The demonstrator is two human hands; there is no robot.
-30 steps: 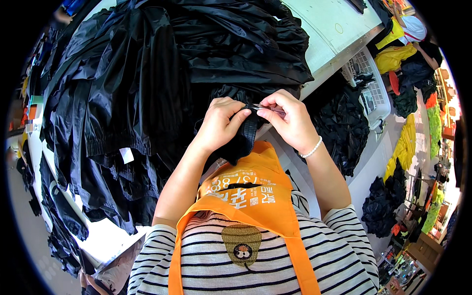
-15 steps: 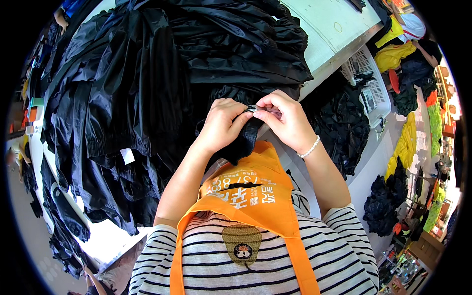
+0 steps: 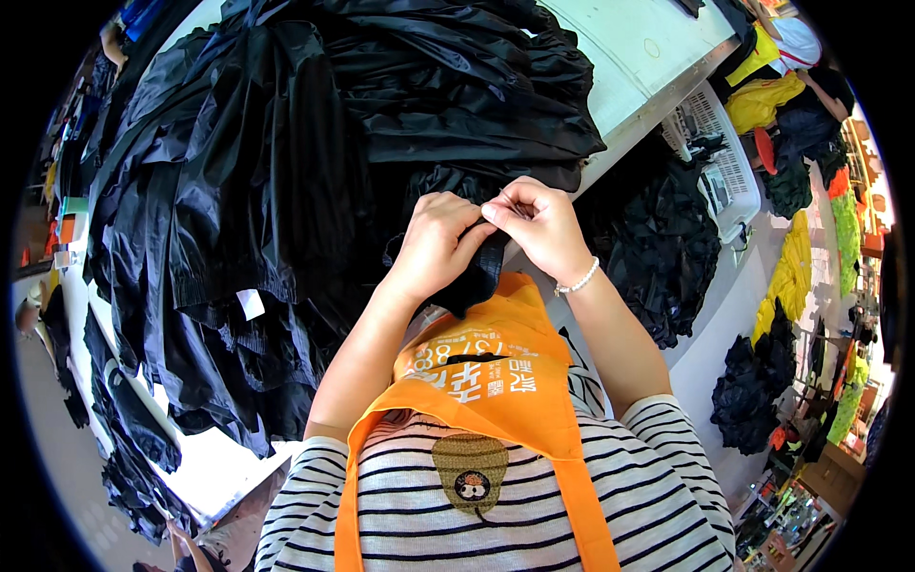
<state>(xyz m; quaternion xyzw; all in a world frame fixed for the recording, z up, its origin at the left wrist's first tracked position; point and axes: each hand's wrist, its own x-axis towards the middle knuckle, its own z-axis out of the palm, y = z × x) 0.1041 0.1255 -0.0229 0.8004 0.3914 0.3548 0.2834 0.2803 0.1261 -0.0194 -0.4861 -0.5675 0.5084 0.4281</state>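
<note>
My left hand (image 3: 438,244) is closed on the edge of a black garment (image 3: 484,272), whose ribbed band hangs below the fingers in front of the apron. Close beside it, my right hand (image 3: 543,227) is pinched, thumb against forefinger, with the fingertips of both hands nearly touching. A small dark, thin thing shows between the right fingers, too hidden to name. Beyond both hands lies a big heap of shiny black garments (image 3: 257,143) with gathered elastic hems. A white tag (image 3: 251,304) sticks out of the heap at the left.
A pale table (image 3: 643,52) carries the heap. To the right stand a white plastic basket (image 3: 729,181) and more black garments (image 3: 658,248). Yellow cloth (image 3: 789,276) and a dark bundle (image 3: 753,386) lie farther right. Other people are partly visible at the rim.
My right hand has drawn slightly back toward me, its fingers curling tighter. The shiny tip between my hands no longer shows. My left hand stays nearly in place on the garment.
</note>
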